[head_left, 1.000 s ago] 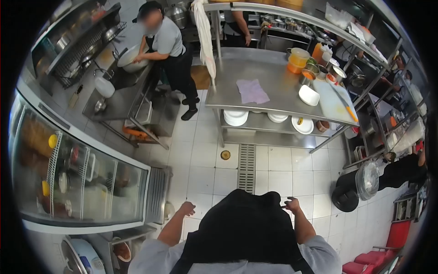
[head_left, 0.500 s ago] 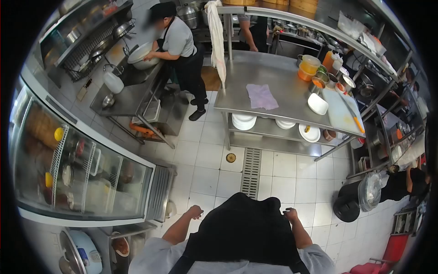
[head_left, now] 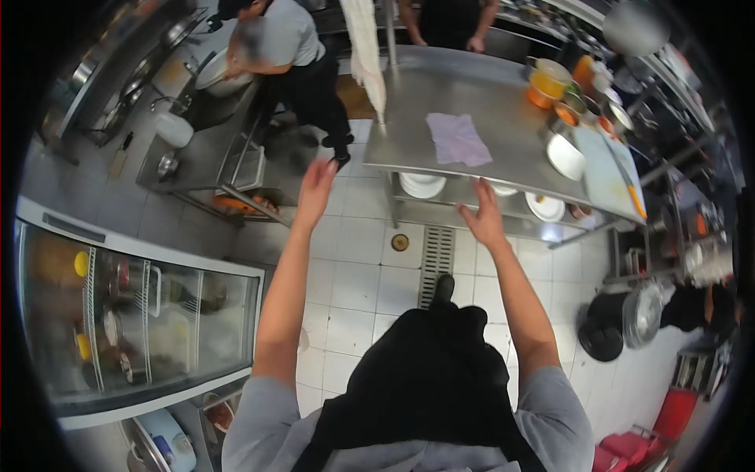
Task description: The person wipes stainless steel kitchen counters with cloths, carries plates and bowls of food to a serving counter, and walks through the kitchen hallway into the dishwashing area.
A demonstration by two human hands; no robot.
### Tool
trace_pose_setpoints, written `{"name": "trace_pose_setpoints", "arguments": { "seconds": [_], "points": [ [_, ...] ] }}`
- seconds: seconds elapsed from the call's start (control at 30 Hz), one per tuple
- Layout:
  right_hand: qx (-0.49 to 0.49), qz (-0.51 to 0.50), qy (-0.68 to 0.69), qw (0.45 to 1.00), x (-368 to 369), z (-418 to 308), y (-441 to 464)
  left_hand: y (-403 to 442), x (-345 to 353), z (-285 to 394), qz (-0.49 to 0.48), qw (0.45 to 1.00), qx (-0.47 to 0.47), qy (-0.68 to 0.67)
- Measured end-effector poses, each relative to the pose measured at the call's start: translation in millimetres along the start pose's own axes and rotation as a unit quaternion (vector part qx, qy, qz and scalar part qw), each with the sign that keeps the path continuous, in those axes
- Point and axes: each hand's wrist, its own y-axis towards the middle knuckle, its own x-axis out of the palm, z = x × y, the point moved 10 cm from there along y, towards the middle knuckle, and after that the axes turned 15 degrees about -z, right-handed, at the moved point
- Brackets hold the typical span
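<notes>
Both my arms reach forward over the tiled floor. My left hand (head_left: 316,191) is in the air with fingers stretched out and holds nothing. My right hand (head_left: 484,214) is open too, its fingers spread, just short of the steel table (head_left: 425,102)'s front edge. On the tabletop beyond it lies a crumpled lilac cloth (head_left: 458,140). A white dish (head_left: 565,157) sits farther right, beside a white cutting board (head_left: 609,173) with an orange-handled knife (head_left: 635,203) on it.
A glass-door fridge (head_left: 259,315) stands at left. At the sink, a co-worker (head_left: 291,47) handles a large bowl (head_left: 214,72). Another person (head_left: 447,23) stands behind the table. A floor drain (head_left: 437,252) lies ahead; a black bin (head_left: 602,338) is at right.
Both my arms have lifted from my sides and stretched forward, fingers opening out. My view has moved closer to the table, and a shoe now shows at the drain.
</notes>
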Motion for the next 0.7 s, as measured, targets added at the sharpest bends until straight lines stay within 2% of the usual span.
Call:
{"name": "trace_pose_setpoints", "arguments": {
  "seconds": [0.03, 0.07, 0.1, 0.17, 0.2, 0.23, 0.27, 0.3, 0.33, 0.4, 0.43, 0.5, 0.53, 0.57, 0.6, 0.63, 0.67, 0.7],
  "points": [
    [-0.007, 0.004, 0.010, 1.000, -1, -3, 29, 37, -6, 41, 0.031, 0.995, 0.085, 0.052],
    [-0.009, -0.004, 0.017, 1.000, 11, 7, 56, 66, -7, 84, 0.046, 0.990, 0.120, 0.049],
    [-0.012, 0.022, -0.038, 0.999, 17, 16, 77, 85, -6, 130, 0.079, 0.980, 0.143, 0.110],
    [-0.022, 0.055, -0.110, 0.992, 29, 38, 116, 154, -17, 160, 0.110, 0.958, 0.192, 0.181],
    [-0.028, 0.055, -0.124, 0.990, 41, 47, 132, 179, -19, 181, 0.142, 0.931, 0.252, 0.222],
    [-0.011, 0.024, -0.189, 0.982, 49, 45, 143, 198, -9, 199, 0.099, 0.953, 0.228, 0.173],
    [0.005, -0.014, -0.248, 0.969, 56, 46, 152, 216, 8, 214, 0.065, 0.949, 0.207, 0.228],
    [0.021, -0.031, -0.242, 0.969, 61, 71, 159, 231, 12, 204, 0.042, 0.983, 0.117, 0.134],
    [0.005, 0.016, -0.257, 0.966, 53, 88, 174, 240, 10, 211, 0.115, 0.956, 0.212, 0.167],
    [-0.007, 0.082, -0.294, 0.952, 30, 123, 206, 258, 3, 191, 0.127, 0.954, 0.270, -0.031],
    [0.004, 0.105, -0.316, 0.943, 11, 148, 225, 260, 3, 185, 0.139, 0.953, 0.268, -0.025],
    [-0.006, 0.159, -0.388, 0.908, -26, 187, 261, 240, -9, 182, 0.278, 0.931, 0.228, 0.061],
    [0.108, 0.118, -0.439, 0.884, -35, 228, 291, 240, -14, 177, 0.308, 0.918, 0.233, 0.089],
    [0.111, 0.114, -0.467, 0.870, -37, 247, 323, 230, -13, 188, 0.336, 0.865, 0.316, 0.197],
    [0.065, 0.131, -0.437, 0.887, -11, 238, 379, 220, -8, 204, 0.352, 0.797, 0.385, 0.305],
    [0.081, 0.111, -0.375, 0.917, 13, 250, 417, 218, -9, 210, 0.322, 0.820, 0.399, 0.256],
    [0.111, 0.086, -0.332, 0.933, 21, 275, 445, 226, -7, 212, 0.303, 0.893, 0.300, 0.143],
    [0.151, 0.053, -0.290, 0.944, 26, 290, 450, 230, -16, 198, 0.333, 0.866, 0.343, 0.149]
  ]
}}
